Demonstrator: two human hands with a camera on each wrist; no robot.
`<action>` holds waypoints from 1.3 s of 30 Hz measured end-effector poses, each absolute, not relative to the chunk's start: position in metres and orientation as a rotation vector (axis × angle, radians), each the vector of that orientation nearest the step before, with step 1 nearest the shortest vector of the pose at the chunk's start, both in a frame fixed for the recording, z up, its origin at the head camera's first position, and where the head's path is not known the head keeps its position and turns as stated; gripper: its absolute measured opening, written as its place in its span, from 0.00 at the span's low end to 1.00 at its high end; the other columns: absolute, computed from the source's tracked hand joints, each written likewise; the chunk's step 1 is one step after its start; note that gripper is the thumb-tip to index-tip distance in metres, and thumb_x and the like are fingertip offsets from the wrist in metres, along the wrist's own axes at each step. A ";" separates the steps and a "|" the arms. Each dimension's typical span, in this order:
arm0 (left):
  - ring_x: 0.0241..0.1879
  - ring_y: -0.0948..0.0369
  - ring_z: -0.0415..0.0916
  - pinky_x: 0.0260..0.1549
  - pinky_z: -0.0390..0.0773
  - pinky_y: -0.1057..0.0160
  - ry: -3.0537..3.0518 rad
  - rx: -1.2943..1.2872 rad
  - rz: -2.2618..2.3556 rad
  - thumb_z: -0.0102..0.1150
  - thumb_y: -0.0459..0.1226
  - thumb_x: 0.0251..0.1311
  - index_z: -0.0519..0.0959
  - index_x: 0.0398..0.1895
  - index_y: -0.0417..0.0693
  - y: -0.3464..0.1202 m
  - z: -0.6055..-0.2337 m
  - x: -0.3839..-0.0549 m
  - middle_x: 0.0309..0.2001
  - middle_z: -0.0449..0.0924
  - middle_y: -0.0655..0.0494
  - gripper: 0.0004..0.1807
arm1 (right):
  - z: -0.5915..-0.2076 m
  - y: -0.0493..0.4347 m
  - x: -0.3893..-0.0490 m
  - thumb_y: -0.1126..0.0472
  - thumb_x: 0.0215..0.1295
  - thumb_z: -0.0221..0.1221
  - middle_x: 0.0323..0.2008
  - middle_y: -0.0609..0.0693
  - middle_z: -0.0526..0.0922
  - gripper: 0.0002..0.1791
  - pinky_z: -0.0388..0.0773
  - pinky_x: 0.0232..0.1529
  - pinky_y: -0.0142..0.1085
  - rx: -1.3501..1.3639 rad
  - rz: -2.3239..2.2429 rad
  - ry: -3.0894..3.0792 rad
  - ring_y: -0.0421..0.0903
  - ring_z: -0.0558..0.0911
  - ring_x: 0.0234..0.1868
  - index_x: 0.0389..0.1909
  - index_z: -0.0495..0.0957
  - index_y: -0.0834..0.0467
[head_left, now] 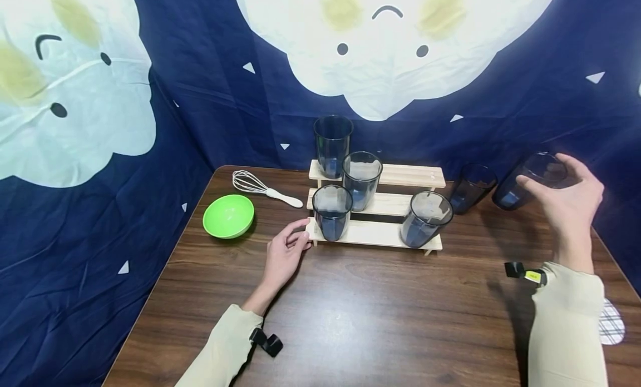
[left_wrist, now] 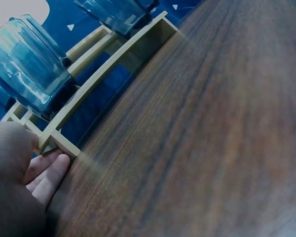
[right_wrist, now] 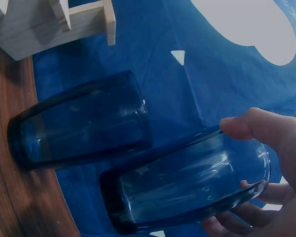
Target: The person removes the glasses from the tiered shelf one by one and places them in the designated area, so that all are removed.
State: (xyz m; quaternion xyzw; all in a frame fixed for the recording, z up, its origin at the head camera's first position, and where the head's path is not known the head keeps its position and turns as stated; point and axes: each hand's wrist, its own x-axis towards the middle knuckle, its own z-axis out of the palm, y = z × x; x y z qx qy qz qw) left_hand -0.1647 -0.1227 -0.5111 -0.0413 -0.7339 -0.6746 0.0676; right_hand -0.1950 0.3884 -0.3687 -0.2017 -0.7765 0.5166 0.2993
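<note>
My right hand (head_left: 573,195) grips a dark tinted drinking glass (right_wrist: 172,185) near its rim, thumb on one side and fingers on the other, at the table's right rear. Just left of it a matching glass (head_left: 468,192) stands on the table. My left hand (head_left: 285,253) holds the left end of a three-step wooden rack (head_left: 373,234), fingers around the end of its lowest step. On that step stand a front left glass (head_left: 332,217) and a front right glass (head_left: 425,223). The middle step bears another glass (head_left: 363,181), and a tall glass (head_left: 333,150) is at the back left.
To the rack's left lie a white whisk (head_left: 270,192) and a bright green bowl (head_left: 228,216). A checked white piece (head_left: 612,323) sits by my right sleeve. Dark blue cloth (head_left: 200,98) hangs behind the brown wooden table (head_left: 360,314).
</note>
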 end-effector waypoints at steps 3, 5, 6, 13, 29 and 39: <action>0.48 0.37 0.91 0.48 0.95 0.62 -2.213 -0.120 -2.030 0.63 0.24 0.77 0.84 0.67 0.36 -0.123 -0.511 -0.165 0.52 0.90 0.32 0.19 | -0.371 0.391 -0.196 0.73 0.54 0.79 0.43 0.30 0.82 0.40 0.77 0.47 0.16 -0.545 1.363 -2.078 0.28 0.80 0.46 0.68 0.83 0.45; 0.48 0.38 0.92 0.47 0.96 0.62 -2.213 -0.114 -2.033 0.63 0.24 0.77 0.84 0.67 0.36 -0.123 -0.511 -0.164 0.52 0.90 0.32 0.19 | -0.374 0.394 -0.197 0.73 0.54 0.79 0.42 0.29 0.81 0.40 0.77 0.47 0.15 -0.551 1.360 -2.092 0.27 0.80 0.45 0.68 0.82 0.45; 0.48 0.38 0.92 0.47 0.96 0.62 -2.212 -0.113 -2.034 0.63 0.24 0.77 0.84 0.67 0.36 -0.123 -0.511 -0.164 0.52 0.90 0.32 0.18 | -0.375 0.395 -0.198 0.73 0.54 0.79 0.42 0.28 0.81 0.40 0.78 0.46 0.15 -0.554 1.359 -2.099 0.27 0.80 0.44 0.68 0.82 0.45; 0.49 0.38 0.92 0.48 0.96 0.61 -2.215 -0.103 -2.034 0.63 0.24 0.77 0.84 0.67 0.35 -0.123 -0.510 -0.163 0.52 0.91 0.32 0.18 | -0.386 0.402 -0.203 0.65 0.56 0.81 0.36 0.19 0.77 0.43 0.67 0.67 0.15 -0.590 1.252 -2.212 0.23 0.78 0.46 0.75 0.80 0.52; 0.48 0.38 0.92 0.47 0.96 0.62 -2.214 -0.121 -2.022 0.63 0.24 0.77 0.84 0.67 0.36 -0.122 -0.511 -0.165 0.51 0.91 0.33 0.18 | -0.403 0.409 -0.208 0.57 0.57 0.82 0.46 0.28 0.81 0.47 0.73 0.62 0.18 -0.674 1.122 -2.373 0.25 0.75 0.48 0.80 0.76 0.53; 0.48 0.38 0.92 0.47 0.95 0.63 -2.215 -0.123 -2.014 0.63 0.24 0.77 0.84 0.67 0.36 -0.123 -0.511 -0.164 0.51 0.91 0.32 0.18 | -0.409 0.410 -0.211 0.54 0.57 0.82 0.57 0.38 0.84 0.49 0.71 0.70 0.21 -0.694 1.087 -2.425 0.26 0.74 0.52 0.81 0.75 0.52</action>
